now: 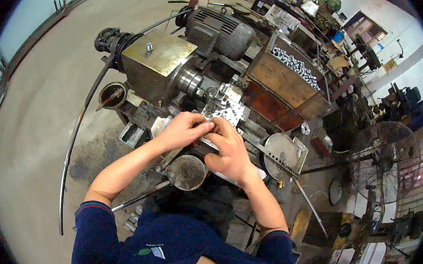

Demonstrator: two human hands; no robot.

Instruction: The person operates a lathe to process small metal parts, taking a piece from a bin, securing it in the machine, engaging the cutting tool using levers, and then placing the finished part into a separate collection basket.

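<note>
Both of my hands meet over the carriage of a small metal lathe (167,59). My left hand (184,130) has its fingertips pinched on something small at the tool post (226,108); the item itself is too small to make out. Touching it from the right, my right hand (230,151) curls its fingers at the same spot. A round handwheel (187,172) sits just below my hands. The chuck (189,80) lies to the upper left of them.
An electric motor (219,31) sits behind the lathe. A wooden box (287,81) holding several shiny metal parts stands to the right. A round perforated plate (281,155) is right of my hands. A pedestal fan (385,160) stands far right. A bent metal rod (74,136) arcs on the left.
</note>
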